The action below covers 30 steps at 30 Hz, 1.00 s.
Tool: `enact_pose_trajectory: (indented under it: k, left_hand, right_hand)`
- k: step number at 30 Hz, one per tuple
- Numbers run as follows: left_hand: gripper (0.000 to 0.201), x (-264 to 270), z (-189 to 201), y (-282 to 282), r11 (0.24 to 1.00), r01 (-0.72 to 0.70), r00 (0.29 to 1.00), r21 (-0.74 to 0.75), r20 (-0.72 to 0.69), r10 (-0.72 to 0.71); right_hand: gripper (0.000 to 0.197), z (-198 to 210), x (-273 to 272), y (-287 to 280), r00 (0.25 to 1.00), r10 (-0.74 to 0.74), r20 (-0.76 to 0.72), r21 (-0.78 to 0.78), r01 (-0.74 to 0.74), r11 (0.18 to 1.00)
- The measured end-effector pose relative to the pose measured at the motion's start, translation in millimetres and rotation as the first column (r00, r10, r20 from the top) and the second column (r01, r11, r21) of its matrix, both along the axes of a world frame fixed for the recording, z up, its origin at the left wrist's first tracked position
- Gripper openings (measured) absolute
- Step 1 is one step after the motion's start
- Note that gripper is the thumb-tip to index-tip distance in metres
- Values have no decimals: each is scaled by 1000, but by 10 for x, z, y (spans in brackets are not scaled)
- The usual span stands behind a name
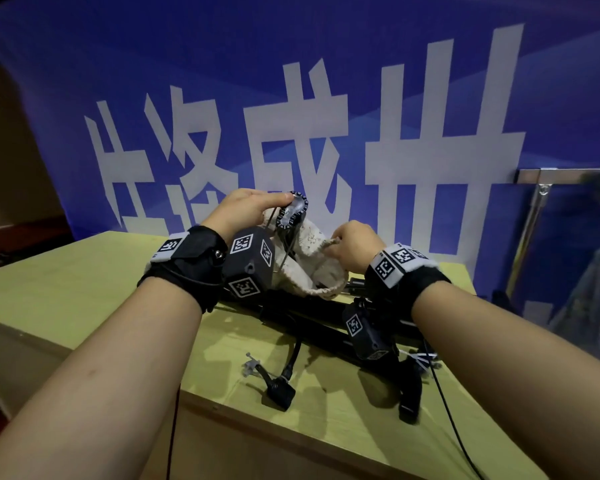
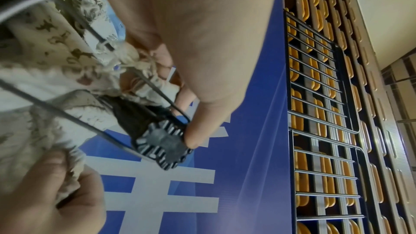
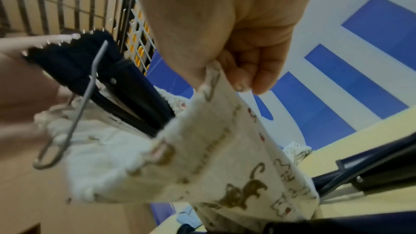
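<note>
Step in hand, as judged: fitting the printed cloth (image 1: 312, 268) over the black ribbed hub (image 1: 292, 211), both held above the far side of the desk (image 1: 84, 271). The left hand (image 1: 243, 211) pinches the hub; the right hand (image 1: 355, 244) pinches the cloth edge. Next, that edge probably needs drawing onto a rib end. The banner (image 1: 291, 81) behind carries large white characters, not reliably legible.

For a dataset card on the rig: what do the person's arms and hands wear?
No sleeves or gloves. Behind the left hand is a black left wrist strap with a white tag of black square codes, plus a dark grey camera box bearing the same codes; a thin black cable trails down. The right hand has a matching right wrist strap and right camera box.
</note>
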<state>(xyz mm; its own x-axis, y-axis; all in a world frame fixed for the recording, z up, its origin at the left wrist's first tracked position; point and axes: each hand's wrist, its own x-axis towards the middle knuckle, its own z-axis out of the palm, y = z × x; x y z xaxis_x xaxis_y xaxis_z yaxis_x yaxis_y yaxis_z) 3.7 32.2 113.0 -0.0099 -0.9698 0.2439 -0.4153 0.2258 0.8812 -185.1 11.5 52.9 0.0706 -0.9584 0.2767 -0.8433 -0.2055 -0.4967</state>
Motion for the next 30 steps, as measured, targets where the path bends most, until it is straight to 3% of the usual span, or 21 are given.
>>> enact_pose_trajectory:
  k: [3, 6, 9, 12, 15, 17, 20, 24, 28, 30]
  left_hand:
    - [47, 37, 21, -49, 998, -62, 998, 15, 3, 62]
    - [58, 29, 66, -44, 993, -113, 994, 42, 21, 112]
    - [57, 4, 121, -19, 988, -140, 990, 70, -14, 141]
    - [67, -16, 101, -35, 985, -126, 973, 116, -179, 146]
    - [53, -66, 74, -49, 991, -97, 927, 87, -356, 122]
    - [49, -104, 56, -70, 992, -91, 912, 93, -391, 120]
    - [49, -127, 44, -81, 991, -86, 904, 101, -410, 120]
    - [54, -154, 23, -74, 992, -69, 896, 109, -431, 109]
    - [69, -132, 24, -67, 991, -2, 902, 137, -427, 61]
    - [82, -103, 15, -74, 990, -31, 936, 136, -344, 76]
  right_hand:
    - [22, -5, -15, 33, 998, 27, 54, -1, -27, 1000]
    - [20, -5, -34, 43, 996, 43, 75, 3, -43, 999]
    - [5, -19, -58, 27, 982, 78, 174, -46, -71, 996]
    - [18, -34, -50, 63, 961, 151, 234, -82, -135, 987]
    - [25, -33, -20, 112, 954, 196, 226, -19, -197, 980]
    - [15, -31, -11, 137, 916, 244, 318, 18, -263, 965]
    - [32, -22, -3, 140, 832, 292, 471, 34, -348, 937]
    - [31, -16, 37, 79, 930, 243, 277, -73, -231, 970]
    - [26, 23, 111, 74, 932, 223, 285, -97, -203, 974]
    - [24, 46, 136, 74, 934, 206, 293, -100, -184, 978]
